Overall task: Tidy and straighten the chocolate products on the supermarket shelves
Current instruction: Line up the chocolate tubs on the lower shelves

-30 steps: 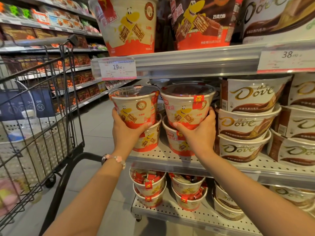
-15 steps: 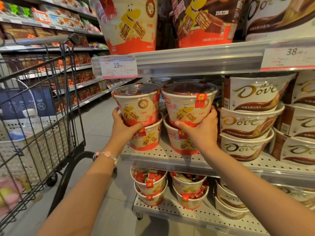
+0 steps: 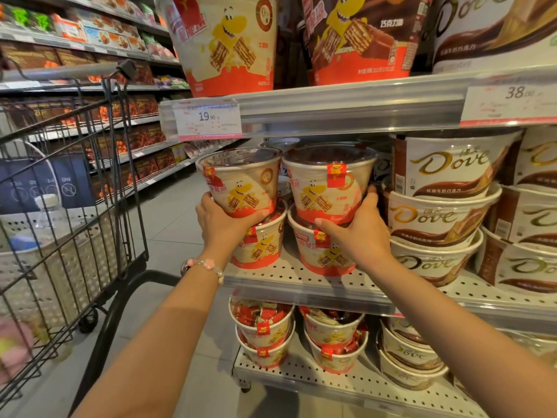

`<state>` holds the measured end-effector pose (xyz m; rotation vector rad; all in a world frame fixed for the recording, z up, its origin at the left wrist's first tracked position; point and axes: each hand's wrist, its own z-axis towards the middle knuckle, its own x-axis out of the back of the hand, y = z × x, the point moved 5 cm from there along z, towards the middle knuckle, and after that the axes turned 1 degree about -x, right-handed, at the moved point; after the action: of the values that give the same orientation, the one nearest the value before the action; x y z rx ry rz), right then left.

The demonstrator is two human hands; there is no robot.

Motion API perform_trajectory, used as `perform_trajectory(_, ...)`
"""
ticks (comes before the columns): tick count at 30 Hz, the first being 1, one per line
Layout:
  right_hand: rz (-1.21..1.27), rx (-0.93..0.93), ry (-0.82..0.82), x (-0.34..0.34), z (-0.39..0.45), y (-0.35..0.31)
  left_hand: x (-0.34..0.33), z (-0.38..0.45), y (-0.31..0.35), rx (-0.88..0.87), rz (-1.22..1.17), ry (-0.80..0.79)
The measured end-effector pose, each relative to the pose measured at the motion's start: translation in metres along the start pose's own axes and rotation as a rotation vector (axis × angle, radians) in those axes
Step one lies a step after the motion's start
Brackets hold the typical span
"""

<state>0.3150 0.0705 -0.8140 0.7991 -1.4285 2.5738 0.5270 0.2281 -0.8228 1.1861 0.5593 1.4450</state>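
Two arms outstretched, left hand (image 3: 223, 222) cupping tub (image 3: 242, 182), right hand (image 3: 360, 233) another

Top-shelf tubs (image 3: 229, 40): cropped by the upper edge. Price label (image 3: 509, 105): small print unreadable. Rightmost Dove tubs (image 3: 536, 212): cut at the right edge.

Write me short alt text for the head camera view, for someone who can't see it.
Two hands reach to a supermarket shelf: the left hand grips the top left wafer tub and the right hand grips the top right wafer tub, each stacked on another tub. Dove tubs sit to the right, a shopping cart to the left.
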Motion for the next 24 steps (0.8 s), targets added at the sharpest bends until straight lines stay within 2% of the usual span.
perform_trajectory(2, 0.032, -0.013, -0.008, -0.001, 0.001, 0.001, -0.001, 0.000, -0.001, -0.004, 0.007, -0.002)
perform_trajectory(7, 0.096, -0.061, -0.004, -0.001, 0.006, -0.003, -0.005, 0.004, -0.003, 0.028, -0.172, -0.130)
perform_trajectory(12, 0.023, -0.104, 0.062, -0.003, 0.009, -0.010, -0.003, 0.004, -0.003, 0.035, -0.158, -0.145)
perform_trajectory(24, 0.202, -0.058, -0.058, 0.000, 0.018, 0.002, 0.006, 0.014, 0.004, 0.064, -0.111, -0.342)
